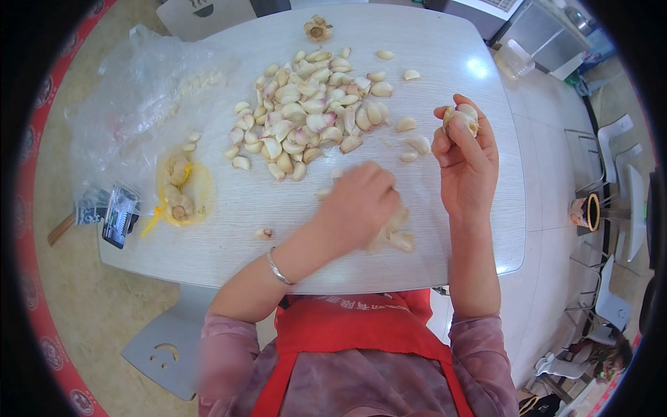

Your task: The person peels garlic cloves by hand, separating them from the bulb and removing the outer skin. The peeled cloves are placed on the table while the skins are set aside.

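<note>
My right hand (471, 164) is raised over the right side of the table and holds a partly broken garlic bulb (464, 119) between thumb and fingers. Blurred by motion, my left hand (359, 203) hovers low over the table with its fingers curled. Whether anything is inside it is hidden. Papery garlic skins (398, 237) lie beside and partly under this hand. Beyond both hands spreads a large heap of loose garlic cloves (302, 112). A few separate cloves (406, 124) lie between the heap and my right hand.
A whole garlic bulb (317, 28) sits at the table's far edge. To the left are a clear plastic bag (135, 99), a yellow net (206, 190) with garlic bulbs (181, 207), and a propped phone (120, 216). A grey chair (161, 339) stands by the near left edge.
</note>
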Available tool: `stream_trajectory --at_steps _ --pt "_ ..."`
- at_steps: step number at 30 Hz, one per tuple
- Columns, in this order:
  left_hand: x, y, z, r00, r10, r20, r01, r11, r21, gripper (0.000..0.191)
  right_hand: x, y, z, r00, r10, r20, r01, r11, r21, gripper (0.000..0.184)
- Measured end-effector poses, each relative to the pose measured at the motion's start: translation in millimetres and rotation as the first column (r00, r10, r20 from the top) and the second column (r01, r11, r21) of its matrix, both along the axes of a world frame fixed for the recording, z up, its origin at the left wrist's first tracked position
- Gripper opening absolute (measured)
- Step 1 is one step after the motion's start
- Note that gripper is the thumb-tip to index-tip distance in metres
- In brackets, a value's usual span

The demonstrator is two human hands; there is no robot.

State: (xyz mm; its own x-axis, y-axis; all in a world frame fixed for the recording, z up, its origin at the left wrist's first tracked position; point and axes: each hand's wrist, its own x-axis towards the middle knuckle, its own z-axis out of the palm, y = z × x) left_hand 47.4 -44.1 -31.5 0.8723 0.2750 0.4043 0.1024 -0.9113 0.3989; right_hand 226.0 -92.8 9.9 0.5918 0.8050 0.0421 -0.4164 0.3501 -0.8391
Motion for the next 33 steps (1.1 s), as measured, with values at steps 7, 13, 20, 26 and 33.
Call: stream_trajectory --at_steps 7,13,20,26,33 --pt "15.4 -35.0 -7.3 0.967 -0.138 0.216 0.221 0.875 -0.431 0.020 -3.3 1.5 -0.1 0.999 0.014 0.029 -0.013 0.999 -0.047 0.044" --pt "-9.9 24.1 -5.1 0.983 0.169 0.069 -0.116 0.871 -0.478 0.021 -1.7 2.2 -0.5 0.997 0.072 0.002 -0.071 0.996 -0.060 0.045" --pt "10.5 13.7 -11.8 0.954 0.273 0.122 -0.257 0.958 -0.131 0.026 -5.5 1.5 1.2 0.996 0.093 0.012 -0.092 0.993 -0.076 0.042" --pt "1.1 -10.0 6.0 0.995 0.091 -0.028 -0.095 0.937 -0.335 0.026 -6.2 1.3 3.7 0.997 0.069 0.042 -0.065 0.993 -0.103 0.043" --pt "1.7 -1.7 7.1 0.973 0.195 0.125 -0.132 0.909 -0.394 0.028 -16.7 0.6 3.9 0.976 0.186 0.112 -0.167 0.973 -0.159 0.040"
